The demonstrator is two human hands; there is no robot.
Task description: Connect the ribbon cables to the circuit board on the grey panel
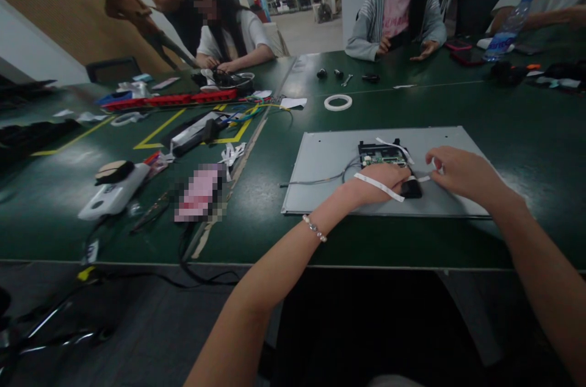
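A grey flat panel (pixel 320 158) lies on the green table. Near its middle sits a green circuit board (pixel 382 158) in a black frame, with a thin cable running off to the left. My left hand (pixel 382 181) rests over the board's near edge, fingers closed and bent down beside a small black block (pixel 411 188); what they grip is hidden. One white tape strip (pixel 379 186) lies across the back of that hand. My right hand (pixel 462 174) pinches the end of another white strip (pixel 425 179) at the block. A further strip loops over the board's far edge.
A white tape roll (pixel 337 102) and a small wrench (pixel 347 80) lie beyond the panel. Leftward are a pink phone-like object (pixel 200 191), a white power strip (pixel 114 190), a red bar (pixel 169 100) and wires. Several people sit or stand across the table; a water bottle (pixel 508 30) stands right.
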